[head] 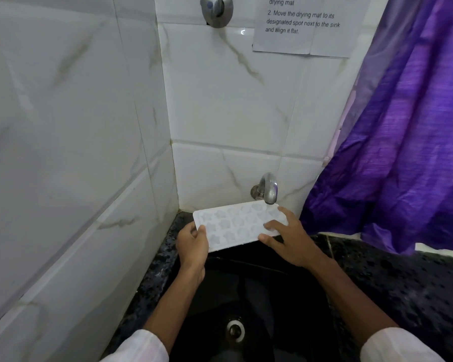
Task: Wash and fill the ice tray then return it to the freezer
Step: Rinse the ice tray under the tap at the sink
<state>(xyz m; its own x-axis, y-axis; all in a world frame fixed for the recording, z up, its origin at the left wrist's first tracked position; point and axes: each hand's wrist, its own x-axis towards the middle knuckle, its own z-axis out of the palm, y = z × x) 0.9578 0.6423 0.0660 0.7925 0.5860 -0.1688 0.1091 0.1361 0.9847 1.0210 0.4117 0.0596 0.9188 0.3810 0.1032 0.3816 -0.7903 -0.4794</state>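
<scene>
**Both hands hold the tray over the sink, under the tap.**

The left hand (192,244) clamps the tray (236,226) at its 9 o'clock end, thumb on top. The right hand (288,239) pinches the 3 o'clock end, fingers over the moulds and thumb at the near edge. The tray is almost level above the sink (246,283), its 1 o'clock corner just below the tap (268,190); I see no stream. To wash well, I judge one should hold it level, slide each row under the spout and rub the moulds. Count: two hands, one tray with three rows of moulds (exact number unclear), one tap, one knob (216,9) at 12 o'clock, one sink, one drain (235,330) at 6 o'clock, one note (302,24), one curtain (403,126).
</scene>
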